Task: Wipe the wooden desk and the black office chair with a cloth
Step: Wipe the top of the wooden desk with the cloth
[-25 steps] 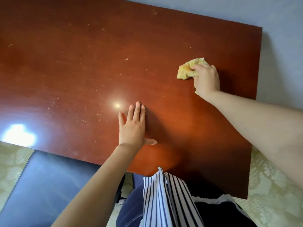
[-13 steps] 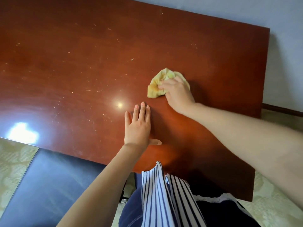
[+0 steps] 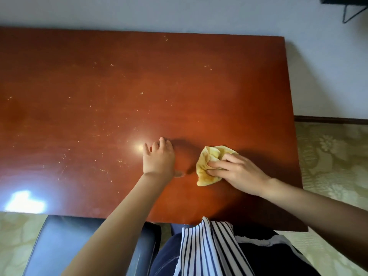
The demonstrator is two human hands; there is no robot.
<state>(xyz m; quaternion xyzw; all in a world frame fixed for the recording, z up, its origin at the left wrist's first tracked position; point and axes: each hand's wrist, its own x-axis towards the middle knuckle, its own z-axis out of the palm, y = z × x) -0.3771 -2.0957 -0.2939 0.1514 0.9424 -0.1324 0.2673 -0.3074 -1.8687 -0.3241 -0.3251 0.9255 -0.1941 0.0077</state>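
Fingers of the right hand pinch a crumpled yellow cloth against the wooden desk, lower right of centre. Just left, the left hand rests flat, fingers together. Black chair sits lower left.

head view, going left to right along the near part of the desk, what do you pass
glare patch → left hand resting on the wooden desk → yellow cloth → right hand gripping it
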